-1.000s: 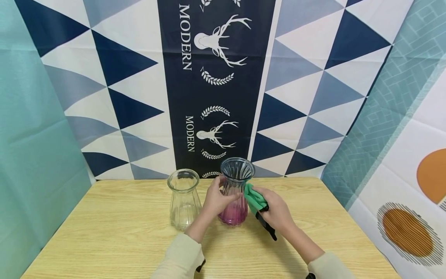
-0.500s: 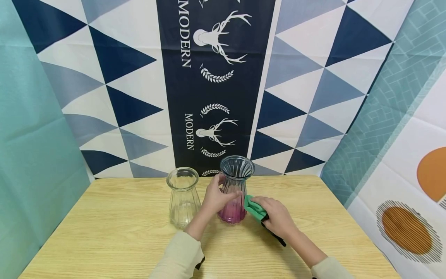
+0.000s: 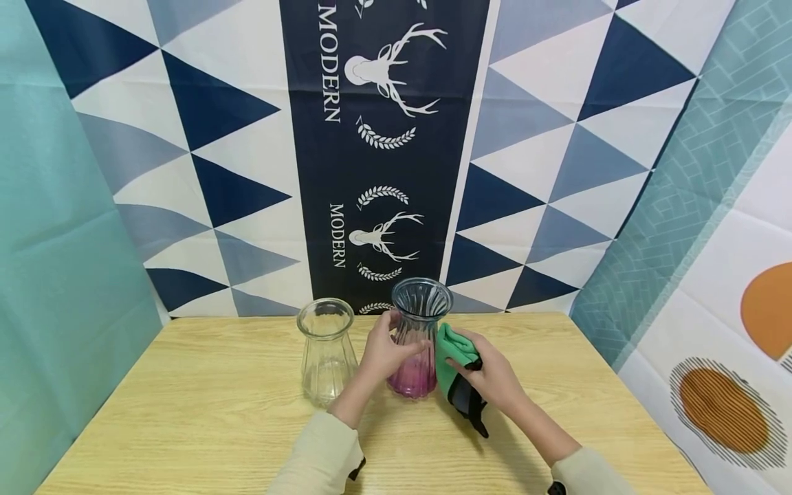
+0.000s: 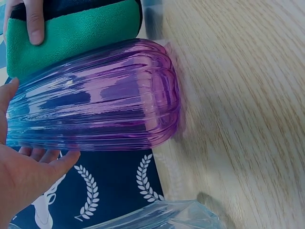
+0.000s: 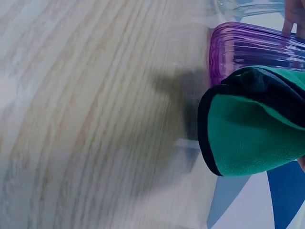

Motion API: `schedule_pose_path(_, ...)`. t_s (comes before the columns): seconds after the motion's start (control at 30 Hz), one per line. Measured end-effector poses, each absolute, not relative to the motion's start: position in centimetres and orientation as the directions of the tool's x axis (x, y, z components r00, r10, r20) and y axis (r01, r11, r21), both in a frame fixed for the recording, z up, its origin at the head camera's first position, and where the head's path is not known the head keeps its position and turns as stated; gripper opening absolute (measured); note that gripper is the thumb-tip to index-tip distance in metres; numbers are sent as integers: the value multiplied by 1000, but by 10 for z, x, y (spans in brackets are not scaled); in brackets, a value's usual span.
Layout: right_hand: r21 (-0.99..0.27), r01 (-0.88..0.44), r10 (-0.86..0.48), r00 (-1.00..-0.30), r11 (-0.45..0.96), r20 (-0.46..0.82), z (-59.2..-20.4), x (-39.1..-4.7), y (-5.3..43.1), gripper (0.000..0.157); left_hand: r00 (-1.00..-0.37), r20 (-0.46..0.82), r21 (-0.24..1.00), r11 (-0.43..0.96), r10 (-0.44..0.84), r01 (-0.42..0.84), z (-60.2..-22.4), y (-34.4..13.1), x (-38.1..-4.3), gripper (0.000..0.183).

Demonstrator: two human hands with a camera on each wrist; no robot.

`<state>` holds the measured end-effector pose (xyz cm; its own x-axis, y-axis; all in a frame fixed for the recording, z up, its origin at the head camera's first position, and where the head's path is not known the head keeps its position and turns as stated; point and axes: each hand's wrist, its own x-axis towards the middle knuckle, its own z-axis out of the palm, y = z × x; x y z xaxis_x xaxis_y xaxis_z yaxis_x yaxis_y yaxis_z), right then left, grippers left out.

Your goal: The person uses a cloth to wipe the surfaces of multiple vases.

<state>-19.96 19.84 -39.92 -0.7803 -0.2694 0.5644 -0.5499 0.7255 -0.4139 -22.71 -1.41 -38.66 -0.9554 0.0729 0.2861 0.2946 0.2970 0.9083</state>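
A ribbed glass vase (image 3: 413,378), blue at its flared rim and pink-purple at its base, stands upright on the table. My left hand (image 3: 385,352) grips it from the left, thumb in front and fingers round behind its middle. On the vase's other side, my right hand (image 3: 491,375) holds a folded green cleaning cloth (image 3: 456,346) with black edging. The left wrist view shows the cloth (image 4: 81,36) lying along the vase's ribbed side, a finger pressed on it. A loose flap of the cloth (image 5: 252,138) hangs down near the vase's base in the right wrist view.
A clear glass vase (image 3: 328,375) stands just left of the left forearm. The wooden table (image 3: 204,412) ends at a patterned cloth backdrop (image 3: 377,165) close behind both vases, with hangings at both sides.
The right hand and cloth first slid down along the coloured vase, then came back up. More of the cloth now hangs below the hand. The left hand and both vases stay put.
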Motion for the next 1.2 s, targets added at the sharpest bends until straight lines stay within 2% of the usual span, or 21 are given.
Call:
schedule_pose_path(0.37, -514, -550, -192, -783, 658, 592, -389, -204, 193, 59, -950, 305, 907, 283, 66, 311, -388, -13, -228, 65)
schedule_pose_path(0.53, -513, -555, -193, -779, 655, 596, -390, -205, 190, 58, -954, 291, 910, 287, 75, 300, -389, -12, -228, 67)
schedule_pose_path(0.63, -439, -582, -235, -746, 685, 623, -393, -205, 191, 58, -956, 286, 909, 297, 72, 294, -388, -12, -228, 68)
schedule_pose_path(0.8, -212, -637, -374, -654, 741, 657, -397, -205, 197, 60, -953, 297, 905, 299, 63, 302, -387, -12, -230, 69)
schedule_pose_path(1.0, 31, -642, -516, -585, 766, 626, -410, -201, 206, 74, -954, 293, 901, 315, 64, 298, -387, -12, -230, 70)
schedule_pose_path(1.1, 84, -636, -540, -569, 767, 620, -414, -200, 208, 76, -955, 290, 902, 314, 65, 295, -387, -12, -230, 69)
schedule_pose_path(1.2, 68, -635, -526, -569, 769, 633, -414, -200, 208, 75, -955, 291, 902, 315, 66, 296, -387, -12, -229, 70)
